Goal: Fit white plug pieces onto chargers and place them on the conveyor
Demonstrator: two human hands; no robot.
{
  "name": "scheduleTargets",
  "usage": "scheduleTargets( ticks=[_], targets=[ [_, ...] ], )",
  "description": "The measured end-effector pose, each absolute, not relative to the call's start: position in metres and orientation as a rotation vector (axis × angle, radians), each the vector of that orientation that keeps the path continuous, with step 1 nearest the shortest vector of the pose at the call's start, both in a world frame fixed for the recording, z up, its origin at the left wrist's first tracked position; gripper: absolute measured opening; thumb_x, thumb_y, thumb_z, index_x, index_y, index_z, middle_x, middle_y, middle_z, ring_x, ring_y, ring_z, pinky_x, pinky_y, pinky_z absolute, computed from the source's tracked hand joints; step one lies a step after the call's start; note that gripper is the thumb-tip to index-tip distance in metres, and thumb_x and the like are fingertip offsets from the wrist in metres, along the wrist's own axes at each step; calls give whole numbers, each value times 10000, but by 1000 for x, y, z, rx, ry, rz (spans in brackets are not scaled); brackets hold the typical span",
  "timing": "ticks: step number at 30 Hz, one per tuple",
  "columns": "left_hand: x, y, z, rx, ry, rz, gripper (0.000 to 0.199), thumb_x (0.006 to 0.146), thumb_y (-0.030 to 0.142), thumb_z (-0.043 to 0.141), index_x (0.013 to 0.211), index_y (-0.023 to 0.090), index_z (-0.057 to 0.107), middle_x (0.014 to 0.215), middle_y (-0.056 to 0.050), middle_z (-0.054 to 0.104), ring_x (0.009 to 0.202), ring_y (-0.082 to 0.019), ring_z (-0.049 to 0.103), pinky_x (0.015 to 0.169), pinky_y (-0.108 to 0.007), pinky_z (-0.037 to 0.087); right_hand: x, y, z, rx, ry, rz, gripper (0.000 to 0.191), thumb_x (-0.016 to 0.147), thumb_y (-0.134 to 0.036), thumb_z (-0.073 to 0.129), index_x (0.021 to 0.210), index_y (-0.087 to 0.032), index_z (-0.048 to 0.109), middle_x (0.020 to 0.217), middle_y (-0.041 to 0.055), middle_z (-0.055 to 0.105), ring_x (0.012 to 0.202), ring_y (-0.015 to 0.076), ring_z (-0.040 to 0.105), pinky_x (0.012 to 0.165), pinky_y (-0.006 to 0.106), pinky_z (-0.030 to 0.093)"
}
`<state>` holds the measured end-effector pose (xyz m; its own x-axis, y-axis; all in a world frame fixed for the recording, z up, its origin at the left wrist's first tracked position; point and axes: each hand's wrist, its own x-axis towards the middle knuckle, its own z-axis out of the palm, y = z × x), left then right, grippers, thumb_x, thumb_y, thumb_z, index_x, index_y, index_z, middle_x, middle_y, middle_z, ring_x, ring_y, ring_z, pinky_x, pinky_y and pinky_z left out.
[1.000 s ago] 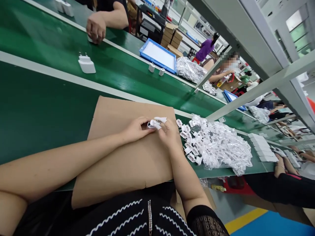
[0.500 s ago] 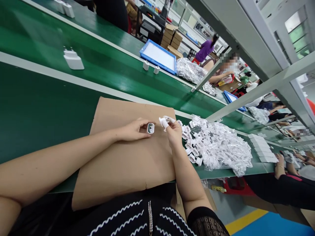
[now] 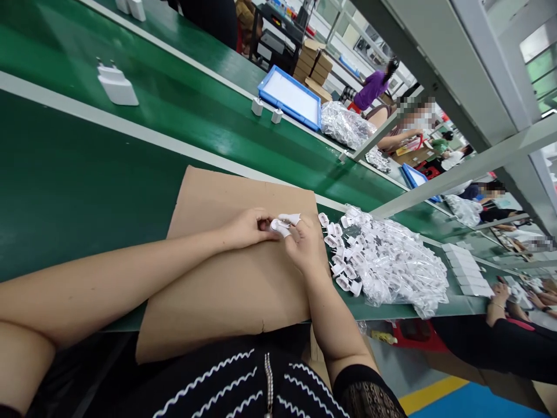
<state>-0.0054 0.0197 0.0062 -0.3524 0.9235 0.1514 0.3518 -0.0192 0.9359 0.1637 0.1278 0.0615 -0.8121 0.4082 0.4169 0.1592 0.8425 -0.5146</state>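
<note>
Over a brown cardboard sheet (image 3: 226, 296), my two hands meet. My left hand (image 3: 246, 228) is closed round a small white charger housing (image 3: 274, 226), now mostly hidden by fingers. My right hand (image 3: 304, 241), with white covers on thumb and forefinger, pinches a white plug cap against the housing's open end. The cap is nearly hidden, so I cannot tell whether it is seated. Just right of my right hand lie several loose white plug caps (image 3: 343, 261) with pins, spilling from a clear plastic bag (image 3: 404, 267).
Beyond the cardboard runs a green conveyor belt (image 3: 183, 110) carrying a white charger (image 3: 117, 87) and small white adapters (image 3: 257, 106). A blue-rimmed tray (image 3: 290, 98) stands across it. White boxes (image 3: 467, 270) sit to the right, near a co-worker's hand (image 3: 499, 293). A metal frame crosses the upper right.
My right hand has moved left with the plug cap and now meets the housing in my left hand. The charger on the belt has shifted left in view; the view has tilted slightly.
</note>
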Motion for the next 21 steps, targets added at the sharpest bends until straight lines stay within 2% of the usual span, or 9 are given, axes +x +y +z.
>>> scheduleTargets(
  ticks=[5, 11, 15, 21],
  targets=[
    [-4, 21, 9, 1306, 1729, 1391, 432, 706, 575, 845, 880, 191, 753, 741, -16, 592, 673, -167, 512, 619, -288, 399, 163, 132, 56, -416, -2582, 506, 375, 855, -72, 573, 1178, -213, 701, 1081, 78, 718, 1053, 240, 647, 971, 391, 524],
    [-4, 21, 9, 1280, 1725, 1395, 416, 690, 567, 841, 809, 185, 727, 710, -10, 578, 654, -164, 506, 612, -288, 397, 160, 132, 57, -404, -2661, 399, 383, 788, -42, 546, 1098, -191, 712, 1010, 92, 675, 1004, 260, 611, 909, 383, 509],
    [-4, 21, 9, 1296, 1727, 1402, 415, 692, 566, 838, 797, 183, 719, 709, -9, 580, 655, -165, 514, 612, -287, 397, 156, 131, 65, -490, -2737, 343, 314, 770, -64, 563, 1002, -206, 719, 954, 75, 652, 961, 256, 588, 864, 372, 474],
    [-4, 20, 10, 1285, 1749, 1394, 431, 690, 580, 839, 819, 187, 719, 744, -12, 602, 673, -173, 546, 627, -292, 411, 150, 133, 66, -641, -2722, 349, 172, 724, -119, 617, 850, -213, 684, 846, 28, 612, 888, 232, 554, 918, 407, 406]
  ],
)
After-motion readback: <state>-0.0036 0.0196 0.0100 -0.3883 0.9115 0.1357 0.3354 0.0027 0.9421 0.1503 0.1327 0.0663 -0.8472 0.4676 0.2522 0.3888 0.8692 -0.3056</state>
